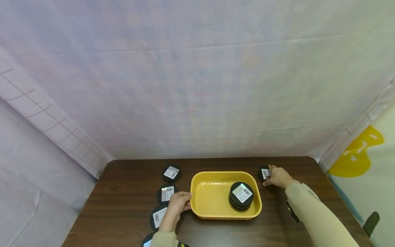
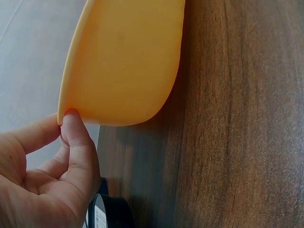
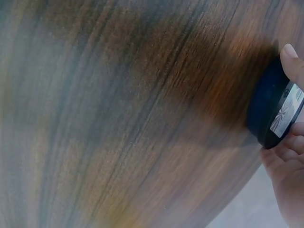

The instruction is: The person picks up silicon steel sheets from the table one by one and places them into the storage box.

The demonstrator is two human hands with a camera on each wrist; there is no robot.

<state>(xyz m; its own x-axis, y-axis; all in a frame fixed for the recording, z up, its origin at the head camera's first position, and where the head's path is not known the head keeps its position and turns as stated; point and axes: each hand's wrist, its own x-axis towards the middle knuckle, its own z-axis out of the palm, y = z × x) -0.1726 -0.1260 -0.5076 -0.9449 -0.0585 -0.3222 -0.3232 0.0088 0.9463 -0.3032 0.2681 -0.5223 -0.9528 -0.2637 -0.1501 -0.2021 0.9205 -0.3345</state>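
A yellow plastic basin point(image 1: 213, 202) stands on the table, and my left hand point(image 1: 178, 205) pinches its left rim. In the left wrist view the thumb and a finger of the left hand point(image 2: 52, 166) meet at the rim of the basin point(image 2: 123, 61). Inside, towards the right end, lies a stack of black round discs point(image 1: 241, 195) with a barcode label on top. Right of the basin, my right hand point(image 1: 277, 176) grips another labelled black disc point(image 1: 264, 173). The right wrist view shows this disc point(image 3: 273, 104) between the thumb and fingers of the right hand point(image 3: 289, 175).
Left of the basin several black labelled discs form a column: one at the back point(image 1: 171, 173), one point(image 1: 166, 193) below it, one point(image 1: 158, 216) partly behind the left forearm. The dark wooden table point(image 1: 123, 199) ends at a white cloth wall point(image 1: 197, 103).
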